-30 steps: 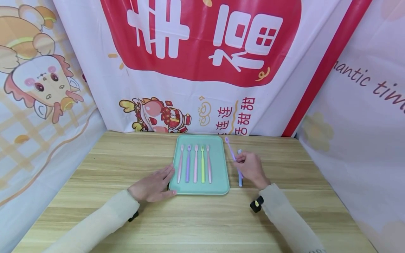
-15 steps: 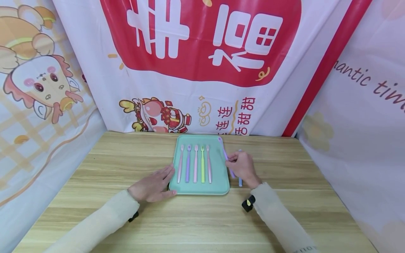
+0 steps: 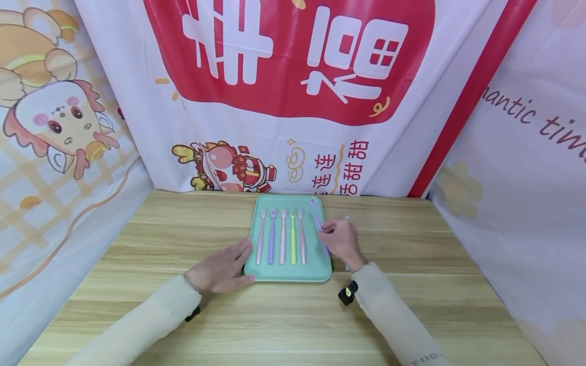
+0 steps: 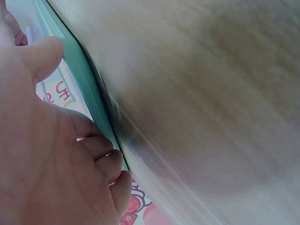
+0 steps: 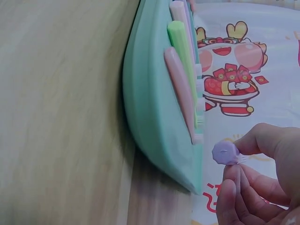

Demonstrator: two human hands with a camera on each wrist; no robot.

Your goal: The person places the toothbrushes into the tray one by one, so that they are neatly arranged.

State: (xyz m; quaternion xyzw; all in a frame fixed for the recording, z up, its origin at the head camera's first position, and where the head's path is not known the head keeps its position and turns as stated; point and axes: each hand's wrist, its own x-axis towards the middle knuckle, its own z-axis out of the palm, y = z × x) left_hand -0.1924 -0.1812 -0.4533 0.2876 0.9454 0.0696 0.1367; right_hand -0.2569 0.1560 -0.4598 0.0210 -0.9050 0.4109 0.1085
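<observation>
My right hand (image 3: 341, 239) pinches a purple toothbrush (image 3: 318, 222) between thumb and fingertips, slanted above the right side of the mint-green tray (image 3: 289, 279). The right wrist view shows the faceted handle end (image 5: 225, 153) of this brush, apart from the tray. My left hand (image 3: 222, 267) rests against the tray's left edge with its fingers extended. Lined up in the tray lie several toothbrushes: a purple one (image 3: 271, 241), a yellow-green one (image 3: 293, 241) and three pink ones, one of them (image 3: 302, 244) nearest the held brush.
A blue toothbrush (image 3: 347, 267) lies on the wooden table (image 3: 284, 325) right of the tray, mostly hidden by my right hand. A printed cloth (image 3: 293, 109) hangs behind the table's back edge, with more printed cloth on both sides.
My right hand has carried the purple toothbrush leftward, from beside the tray to over its right side. My left hand and the tray have stayed in place.
</observation>
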